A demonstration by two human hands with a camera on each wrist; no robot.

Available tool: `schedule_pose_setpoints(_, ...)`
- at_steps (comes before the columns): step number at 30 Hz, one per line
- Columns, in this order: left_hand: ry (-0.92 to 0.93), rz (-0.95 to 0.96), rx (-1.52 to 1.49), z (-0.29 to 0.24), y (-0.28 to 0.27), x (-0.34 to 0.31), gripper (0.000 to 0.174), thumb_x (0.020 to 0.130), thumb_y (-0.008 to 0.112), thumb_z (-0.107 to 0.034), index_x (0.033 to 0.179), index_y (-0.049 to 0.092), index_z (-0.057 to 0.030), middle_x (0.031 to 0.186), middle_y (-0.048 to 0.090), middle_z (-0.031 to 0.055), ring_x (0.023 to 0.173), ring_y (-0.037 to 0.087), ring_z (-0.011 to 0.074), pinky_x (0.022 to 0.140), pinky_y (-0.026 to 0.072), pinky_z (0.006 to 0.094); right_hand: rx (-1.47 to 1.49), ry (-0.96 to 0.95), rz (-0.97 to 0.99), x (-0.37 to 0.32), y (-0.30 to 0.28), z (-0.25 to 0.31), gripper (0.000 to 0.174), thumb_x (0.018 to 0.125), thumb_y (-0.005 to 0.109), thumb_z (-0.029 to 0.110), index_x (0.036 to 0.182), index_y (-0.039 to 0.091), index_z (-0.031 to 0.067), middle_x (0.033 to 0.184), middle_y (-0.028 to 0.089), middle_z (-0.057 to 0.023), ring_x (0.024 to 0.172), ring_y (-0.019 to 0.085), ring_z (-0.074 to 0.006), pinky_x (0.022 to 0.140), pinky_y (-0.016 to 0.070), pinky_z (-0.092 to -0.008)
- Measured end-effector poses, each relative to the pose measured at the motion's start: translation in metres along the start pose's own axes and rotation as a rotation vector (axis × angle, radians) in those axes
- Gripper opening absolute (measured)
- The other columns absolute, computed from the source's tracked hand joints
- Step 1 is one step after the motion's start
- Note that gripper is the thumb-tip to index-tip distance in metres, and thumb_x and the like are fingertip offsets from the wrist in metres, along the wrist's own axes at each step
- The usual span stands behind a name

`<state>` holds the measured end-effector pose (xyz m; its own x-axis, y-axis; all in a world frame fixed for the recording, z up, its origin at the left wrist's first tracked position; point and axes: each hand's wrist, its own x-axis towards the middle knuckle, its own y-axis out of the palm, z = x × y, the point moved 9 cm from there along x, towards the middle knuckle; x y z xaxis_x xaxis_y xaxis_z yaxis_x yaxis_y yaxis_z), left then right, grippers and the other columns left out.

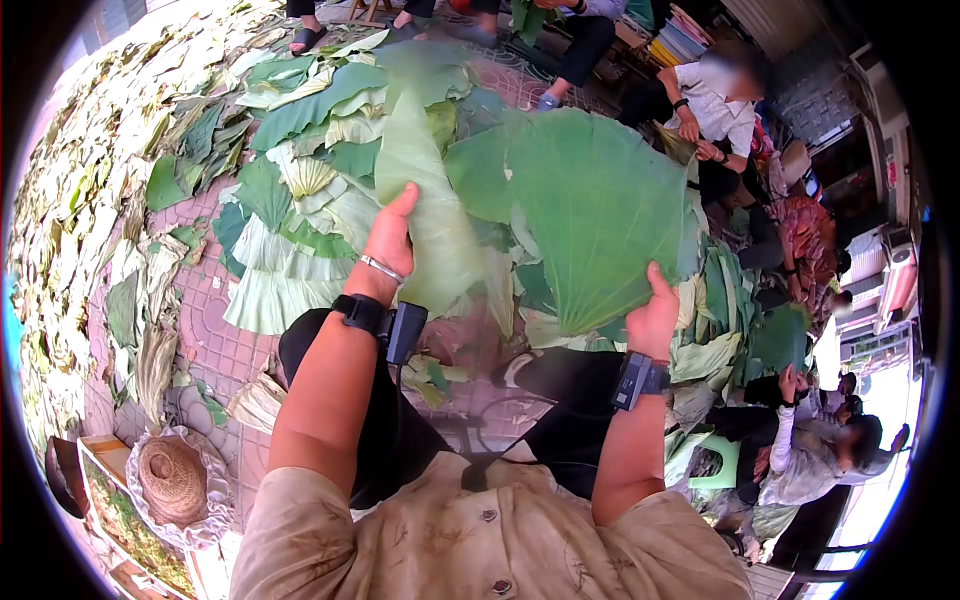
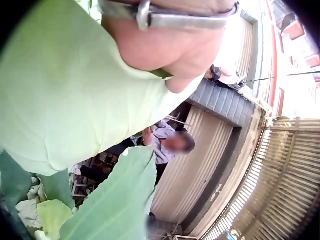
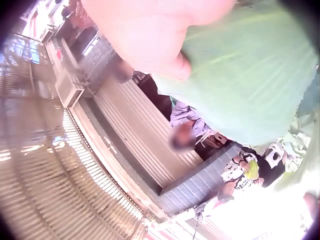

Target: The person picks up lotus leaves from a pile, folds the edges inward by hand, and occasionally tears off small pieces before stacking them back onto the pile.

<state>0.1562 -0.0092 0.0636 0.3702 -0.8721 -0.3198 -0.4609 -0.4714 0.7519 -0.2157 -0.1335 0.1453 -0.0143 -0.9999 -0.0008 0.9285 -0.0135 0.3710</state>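
Observation:
My left hand grips the lower edge of a pale green folded leaf, thumb up against its face. My right hand pinches the stem end of a big round fan-ribbed green leaf held up in front of me; the two leaves overlap at the middle. In the left wrist view the palm presses on the pale leaf, and another leaf rises below it. The right wrist view shows the hand against the big leaf.
Heaps of green and dried leaves cover the paved ground ahead and to the left. A straw hat lies at lower left. Seated people work at upper right, another person and a green stool at lower right.

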Motion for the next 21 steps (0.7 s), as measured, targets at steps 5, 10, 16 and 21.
schedule_pose_setpoints(5, -0.131, 0.261, -0.19, 0.002, 0.019, -0.006, 0.043, 0.094, 0.049, -0.032, 0.125, 0.051, -0.0019, 0.121, 0.059, 0.0128, 0.108, 0.058, 0.0282, 0.096, 0.0453, 0.0409, -0.086, -0.081, -0.054, -0.006, -0.013, -0.003, 0.025, 0.084, 0.064, 0.005, 0.106, 0.052, 0.004, 0.104, 0.06, -0.0094, 0.092, 0.06, -0.021, 0.083, 0.0504, -0.0364)
schedule_pose_setpoints(10, -0.234, 0.365, -0.296, 0.01, 0.025, -0.01, 0.041, 0.096, 0.04, -0.028, 0.126, 0.051, -0.0012, 0.12, 0.06, 0.0146, 0.107, 0.059, 0.0302, 0.094, 0.0469, 0.0433, 0.019, 0.288, -0.005, -0.038, 0.01, -0.082, 0.026, 0.09, 0.057, 0.01, 0.115, 0.053, 0.0029, 0.109, 0.061, -0.008, 0.096, 0.06, -0.0232, 0.084, 0.0498, -0.0397)
schedule_pose_setpoints(16, -0.287, 0.308, -0.242, 0.022, 0.022, -0.012, 0.04, 0.095, 0.041, -0.028, 0.122, 0.054, -0.0009, 0.116, 0.062, 0.0141, 0.103, 0.061, 0.0291, 0.092, 0.0483, 0.0417, 0.206, 0.685, 0.287, -0.075, 0.041, -0.178, 0.03, 0.096, 0.048, 0.021, 0.12, 0.052, 0.0032, 0.115, 0.06, -0.0101, 0.105, 0.057, -0.0243, 0.092, 0.0453, -0.04)
schedule_pose_setpoints(21, -0.323, 0.301, -0.1, 0.031, 0.017, -0.008, 0.039, 0.094, 0.043, -0.026, 0.12, 0.054, 0.0, 0.113, 0.063, 0.0135, 0.102, 0.061, 0.0285, 0.091, 0.049, 0.0409, 0.494, 0.684, 0.453, -0.076, 0.07, -0.172, 0.04, 0.098, 0.043, 0.031, 0.124, 0.051, 0.0028, 0.122, 0.058, -0.0126, 0.11, 0.055, -0.0247, 0.097, 0.0416, -0.0403)
